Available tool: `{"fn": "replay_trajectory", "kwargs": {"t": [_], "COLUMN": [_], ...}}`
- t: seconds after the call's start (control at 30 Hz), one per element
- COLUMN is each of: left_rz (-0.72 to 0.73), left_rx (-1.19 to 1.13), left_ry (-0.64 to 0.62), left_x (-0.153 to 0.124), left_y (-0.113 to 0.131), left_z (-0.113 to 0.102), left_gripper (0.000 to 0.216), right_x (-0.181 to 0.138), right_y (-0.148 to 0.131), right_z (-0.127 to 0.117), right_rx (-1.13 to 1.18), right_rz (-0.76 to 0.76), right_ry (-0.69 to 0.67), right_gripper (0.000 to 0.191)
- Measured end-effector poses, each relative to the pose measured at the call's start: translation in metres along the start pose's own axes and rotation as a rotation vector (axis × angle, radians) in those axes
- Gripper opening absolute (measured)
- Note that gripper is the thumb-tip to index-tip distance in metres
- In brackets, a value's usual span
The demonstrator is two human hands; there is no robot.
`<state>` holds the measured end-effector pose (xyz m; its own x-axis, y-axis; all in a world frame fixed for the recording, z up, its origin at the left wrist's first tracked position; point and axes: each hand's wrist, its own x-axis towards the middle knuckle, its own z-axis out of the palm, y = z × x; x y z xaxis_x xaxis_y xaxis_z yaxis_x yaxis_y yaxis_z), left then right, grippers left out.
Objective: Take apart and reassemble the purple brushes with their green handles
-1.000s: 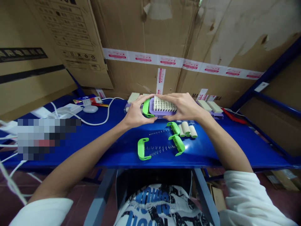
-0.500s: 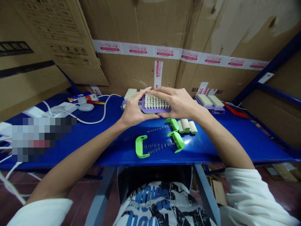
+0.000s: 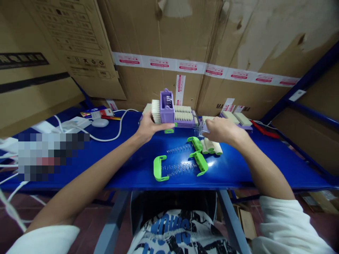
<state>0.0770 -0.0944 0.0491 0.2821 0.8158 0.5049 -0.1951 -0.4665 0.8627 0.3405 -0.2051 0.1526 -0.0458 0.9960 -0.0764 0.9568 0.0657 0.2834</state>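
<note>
Two bare hands are at work above a glossy blue surface (image 3: pixel 143 165). The left hand (image 3: pixel 146 126) pinches an upended purple plastic block brush with cream bristles (image 3: pixel 166 115), raised before the cardboard backdrop (image 3: pixel 148 83); its hollow end, facing the viewer, shows coiled metal (image 3: pixel 167 101) inside. The right hand (image 3: pixel 225 129), fingers curled downward, is beside a clear plastic piece (image 3: pixel 200 132); whether it grips anything cannot be told. Nearer lie bright green curved plastic brackets (image 3: pixel 158 169), loose wire coil springs (image 3: pixel 182 168) and cream cylinders (image 3: pixel 210 144). Probable hazards: a slackened left grip or tilted open end could spill the coiled metal; a low right wrist could set the cylinders rolling.
</note>
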Motion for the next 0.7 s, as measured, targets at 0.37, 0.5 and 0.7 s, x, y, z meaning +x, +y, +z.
{"fn": "replay_trajectory", "kwargs": {"t": [0.37,0.5,0.7], "left_rz": [0.223,0.252,0.397], "left_rx": [0.453,0.489,0.63], "left_ry": [-0.03,-0.03,0.002], "left_x": [-0.01,-0.013,-0.015], "left_y": [-0.014,-0.014,-0.008], "left_z": [0.005,0.01,0.011], "left_gripper": [0.093,0.102,0.071], "right_x": [0.003,-0.003,-0.006], "right_y": [-0.017,-0.01,0.022], "right_z": [0.018,0.011,-0.01], "right_rx": [-0.014,-0.014,0.424], "right_rz": [-0.051,-0.052,-0.112], "right_ry": [-0.071,-0.071,0.286], "right_gripper": [0.068,0.067,0.046]}}
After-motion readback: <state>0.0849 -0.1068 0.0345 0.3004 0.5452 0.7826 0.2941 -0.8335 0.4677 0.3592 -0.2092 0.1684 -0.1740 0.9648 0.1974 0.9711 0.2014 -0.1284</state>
